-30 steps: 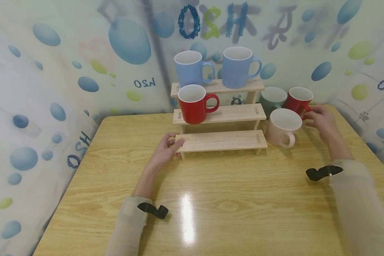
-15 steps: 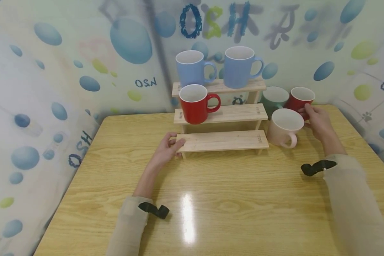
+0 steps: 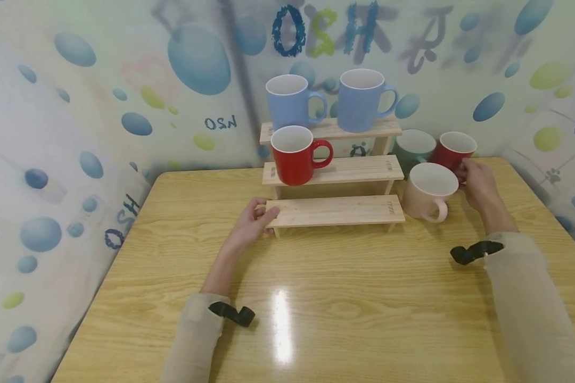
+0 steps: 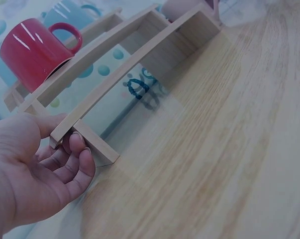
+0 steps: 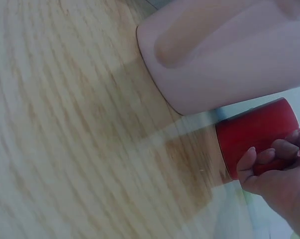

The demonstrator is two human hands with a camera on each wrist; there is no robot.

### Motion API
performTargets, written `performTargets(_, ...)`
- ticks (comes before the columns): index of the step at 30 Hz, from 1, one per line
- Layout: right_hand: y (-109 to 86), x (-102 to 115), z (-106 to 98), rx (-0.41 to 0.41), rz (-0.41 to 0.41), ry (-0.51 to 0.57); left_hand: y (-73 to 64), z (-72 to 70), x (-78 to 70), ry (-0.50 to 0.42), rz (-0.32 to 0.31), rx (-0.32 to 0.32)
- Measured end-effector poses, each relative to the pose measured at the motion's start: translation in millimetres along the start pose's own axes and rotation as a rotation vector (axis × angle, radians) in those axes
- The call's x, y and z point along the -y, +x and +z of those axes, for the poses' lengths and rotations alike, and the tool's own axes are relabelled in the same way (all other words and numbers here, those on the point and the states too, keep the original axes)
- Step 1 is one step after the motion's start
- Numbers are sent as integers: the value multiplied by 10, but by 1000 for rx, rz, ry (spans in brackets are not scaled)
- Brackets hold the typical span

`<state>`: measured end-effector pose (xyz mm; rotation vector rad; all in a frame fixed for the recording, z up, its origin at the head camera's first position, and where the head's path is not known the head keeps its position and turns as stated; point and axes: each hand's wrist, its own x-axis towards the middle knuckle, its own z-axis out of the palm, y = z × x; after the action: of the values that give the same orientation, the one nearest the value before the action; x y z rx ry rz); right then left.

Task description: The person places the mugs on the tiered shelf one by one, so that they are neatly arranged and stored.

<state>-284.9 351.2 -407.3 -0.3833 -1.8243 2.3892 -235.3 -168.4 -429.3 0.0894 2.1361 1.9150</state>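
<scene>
At the near left corner of a three-tier wooden shelf (image 3: 335,211), my left hand (image 3: 251,221) grips the end of the lowest board. In the left wrist view the thumb is on top and the fingers curl under, by the leg. Far right on the table stands a red mug (image 3: 454,149); my right hand (image 3: 481,183) has its fingers curled round the handle side, as the right wrist view shows, hiding most of the handle. A pale pink mug (image 3: 424,194) stands just left of that hand, with a green mug (image 3: 409,149) behind it.
Two blue mugs (image 3: 287,101) stand on the top board, and another red mug (image 3: 292,159) stands at the left of the middle board. A patterned wall covering (image 3: 196,64) rises right behind the table (image 3: 345,308).
My right hand has moved left onto the far red mug, its fingers closing over the handle, which showed earlier. The left hand keeps its grip on the shelf.
</scene>
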Motion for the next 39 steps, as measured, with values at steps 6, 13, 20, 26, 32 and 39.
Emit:
performTargets(6,-28,-5,-39,-28,-25,38,5,8,-6,-2,8,3)
performTargets(13,-91,20,-70,-48,-53,19,5,12,-2,1,13,2)
performTargets(20,-169,69,-106,-60,-82,-40,-2,12,3,-13,9,-1)
performTargets(26,-246,162,-78,-65,-144,-1,-12,12,-2,-21,9,5)
performTargets(32,-314,316,7,-59,-172,95,-14,13,-8,-11,8,3)
performTargets(39,-426,533,118,-95,-219,194,-15,9,-10,-4,7,2)
